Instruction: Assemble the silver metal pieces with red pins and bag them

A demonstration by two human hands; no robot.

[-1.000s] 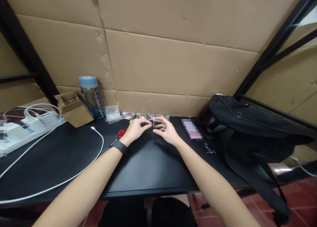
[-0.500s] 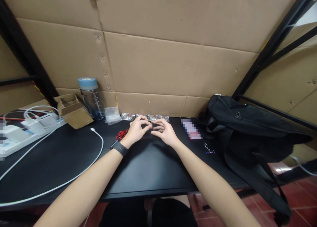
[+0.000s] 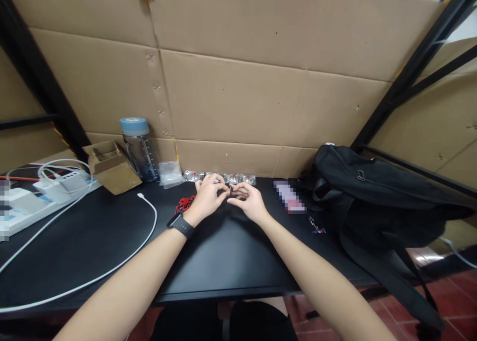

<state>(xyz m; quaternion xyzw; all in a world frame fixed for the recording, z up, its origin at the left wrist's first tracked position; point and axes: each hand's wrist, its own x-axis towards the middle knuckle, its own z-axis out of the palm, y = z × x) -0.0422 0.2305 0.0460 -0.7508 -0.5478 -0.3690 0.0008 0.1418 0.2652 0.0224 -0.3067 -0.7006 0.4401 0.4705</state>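
Since the white cable (image 3: 156,216) is looped loosely across the left of the black table (image 3: 223,266), it could be snagged if the left forearm were swung outward. Red cord (image 3: 184,203) is bunched just beside the left wrist; it could be dragged or tangled if caught by the watch (image 3: 181,225). The left hand (image 3: 206,200) is nearly closed at thumb and index, and a small thin piece (image 3: 230,191) seems pinched there, mid-scene, between both hands. Judged risk: piece dropped or twisted, as only fingertips are used and grip area is tiny. Clear packets (image 3: 233,178) are lined up at the far side, close behind the fingers; could be nudged if knuckles are pushed farther. The right hand (image 3: 251,202) is half open, fingers curled, thumb parted; whether the piece is touched by it can't be told, so support from the right may be weak.
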